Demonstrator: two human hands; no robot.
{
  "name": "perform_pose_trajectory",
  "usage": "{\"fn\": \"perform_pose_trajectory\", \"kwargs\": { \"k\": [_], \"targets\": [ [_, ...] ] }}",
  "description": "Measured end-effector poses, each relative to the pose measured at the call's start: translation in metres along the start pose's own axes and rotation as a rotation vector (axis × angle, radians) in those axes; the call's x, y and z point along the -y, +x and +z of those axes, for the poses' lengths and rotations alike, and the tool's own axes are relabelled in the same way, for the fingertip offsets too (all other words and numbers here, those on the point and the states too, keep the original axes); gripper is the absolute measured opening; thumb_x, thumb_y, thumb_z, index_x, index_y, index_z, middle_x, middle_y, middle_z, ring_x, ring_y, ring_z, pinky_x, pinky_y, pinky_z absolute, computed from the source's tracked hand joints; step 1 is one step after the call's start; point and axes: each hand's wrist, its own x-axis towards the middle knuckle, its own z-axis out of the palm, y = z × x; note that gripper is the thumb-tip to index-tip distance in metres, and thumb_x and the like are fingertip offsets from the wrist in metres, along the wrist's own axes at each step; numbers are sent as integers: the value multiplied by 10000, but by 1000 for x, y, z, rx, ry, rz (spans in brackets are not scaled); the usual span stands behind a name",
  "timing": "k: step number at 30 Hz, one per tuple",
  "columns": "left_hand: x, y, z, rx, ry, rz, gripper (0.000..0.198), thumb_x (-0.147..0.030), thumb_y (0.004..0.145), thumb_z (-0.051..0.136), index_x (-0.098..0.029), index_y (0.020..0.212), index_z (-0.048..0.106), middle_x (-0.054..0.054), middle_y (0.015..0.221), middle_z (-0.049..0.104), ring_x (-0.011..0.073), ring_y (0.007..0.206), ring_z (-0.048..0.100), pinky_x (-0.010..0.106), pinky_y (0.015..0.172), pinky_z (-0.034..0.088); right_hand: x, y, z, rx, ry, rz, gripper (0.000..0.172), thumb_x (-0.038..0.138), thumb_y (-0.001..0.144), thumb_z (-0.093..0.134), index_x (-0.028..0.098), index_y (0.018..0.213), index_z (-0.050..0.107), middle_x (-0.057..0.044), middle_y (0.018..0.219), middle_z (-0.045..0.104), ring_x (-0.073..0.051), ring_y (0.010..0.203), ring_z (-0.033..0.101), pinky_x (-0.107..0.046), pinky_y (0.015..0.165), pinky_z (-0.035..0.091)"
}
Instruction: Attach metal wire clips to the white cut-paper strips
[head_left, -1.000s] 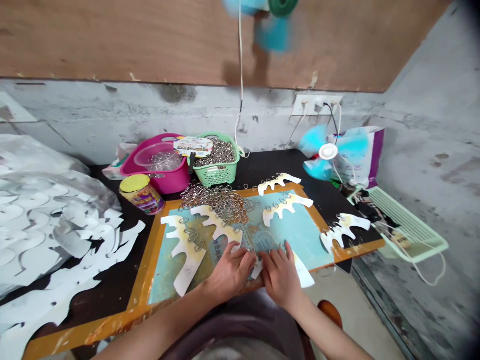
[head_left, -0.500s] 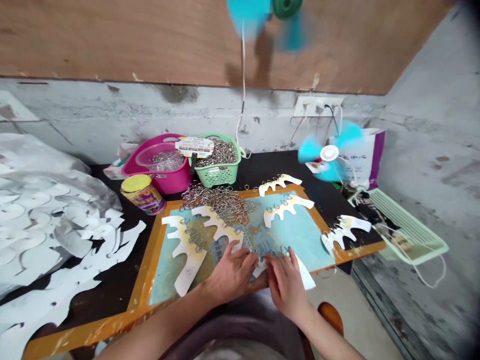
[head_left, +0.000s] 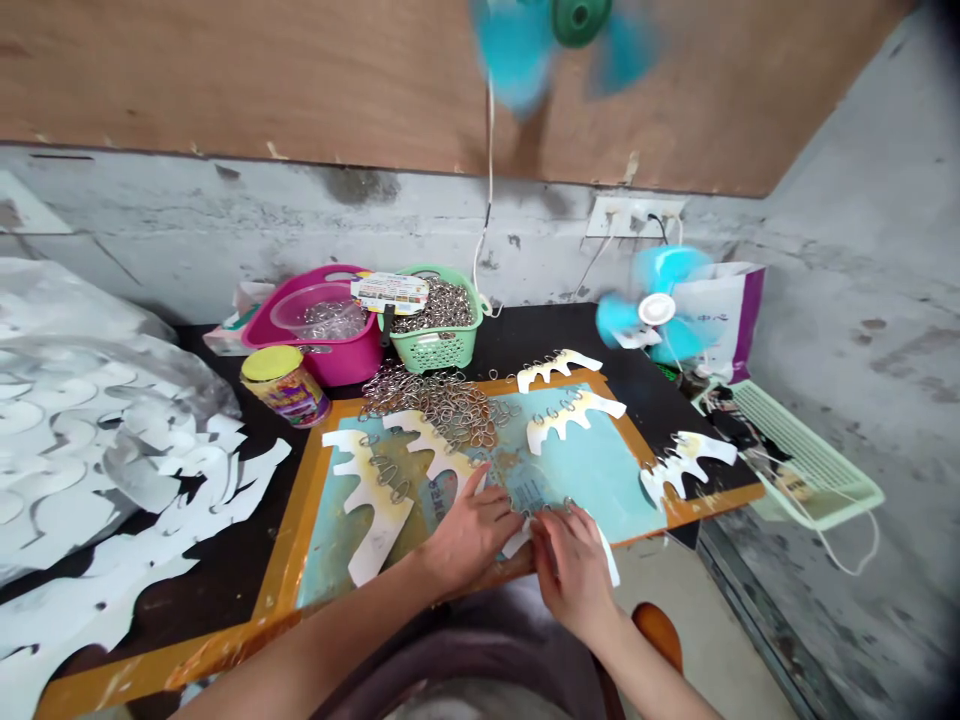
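My left hand [head_left: 472, 535] rests on a teal, orange-framed board [head_left: 300, 560] with its thumb raised and its fingertips at the edge of a white paper cutout [head_left: 517, 538]. My right hand [head_left: 574, 580] lies over that cutout, its fingers bent around the paper, and small metal rings [head_left: 568, 506] show at the fingertips. Other comb-shaped white cutouts [head_left: 371, 510] with rings on them lie on the board, and one [head_left: 679, 465] sits at its right corner. A heap of metal rings [head_left: 431, 405] covers the board's far edge.
A magenta basket [head_left: 352, 360] holding a clear bowl of rings and a green basket of rings [head_left: 435, 345] stand behind the board. There is a yellow-lidded can [head_left: 285, 385] beside them. Stacked white cutouts [head_left: 90, 450] lie left; a spinning blue fan [head_left: 656, 308] stands right.
My left hand has shifted slightly right and its thumb has risen. My right hand has drawn slightly toward me. The view has tilted a little, and both fans keep spinning.
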Motion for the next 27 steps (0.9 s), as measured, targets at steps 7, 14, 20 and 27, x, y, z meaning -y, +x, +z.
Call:
{"fn": "perform_pose_trajectory", "kwargs": {
  "k": [7,14,20,27],
  "targets": [
    [-1,4,2,3,-98,-117,211,-160,950,481,-198,826,647,-11,731,664,158,796,633,520,1134,272,8,12,4,2,-29,130,55,228,920,580,221,873,608,-9,765,635,-220,865,577,-461,1022,321],
    [0,2,0,17,-88,-83,243,-157,957,446,-190,821,646,-2,720,645,160,783,627,524,1139,264,2,8,0,68,-67,31,219,111,968,406,198,899,595,-40,847,626,-214,934,560,-510,1077,243],
    [0,1,1,-6,-103,-78,253,-162,966,428,-200,841,645,-2,750,660,155,779,631,520,1139,268,5,16,-2,77,-57,110,49,220,902,587,207,857,571,-11,797,624,-232,916,573,-545,1098,204],
    [-1,-2,2,-19,-63,-44,217,-160,944,451,-195,827,631,-3,720,636,155,753,624,514,1143,279,6,19,7,44,-14,203,165,138,827,599,225,967,594,-8,807,647,-239,872,578,-512,1040,281]
  ]
}}
